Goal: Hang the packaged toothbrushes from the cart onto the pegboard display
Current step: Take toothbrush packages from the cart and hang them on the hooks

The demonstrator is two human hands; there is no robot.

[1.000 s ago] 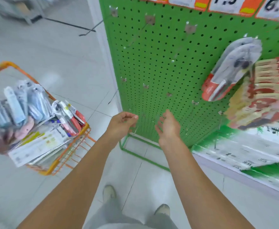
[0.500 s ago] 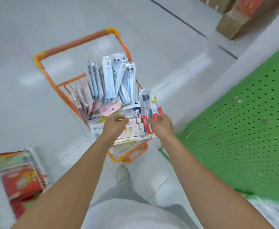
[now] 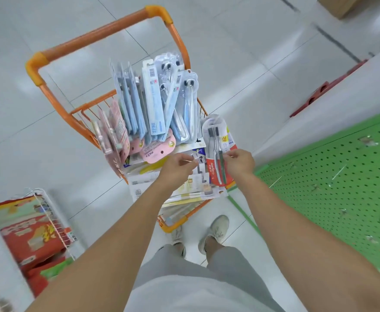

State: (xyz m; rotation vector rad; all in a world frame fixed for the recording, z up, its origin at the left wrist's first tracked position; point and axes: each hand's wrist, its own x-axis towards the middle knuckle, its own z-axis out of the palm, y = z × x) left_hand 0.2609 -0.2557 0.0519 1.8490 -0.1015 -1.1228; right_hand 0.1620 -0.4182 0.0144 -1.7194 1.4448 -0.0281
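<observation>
Head view: a glossy red Colgate blister pack (two slim grey brushes inside) is pinched at its right edge by the right hand, above the orange wire cart. The left hand is curled, fingertips together over flat cardboard packs. A perforated green pegboard lies to the right.

The scene is viewed from a single head-worn wide-angle camera, pointed steeply down and forward. The orange cart is seen close below, past both forearms, with the green pegboard along the right edge (straight lines are bowed by the lens). No second view is given.
</observation>
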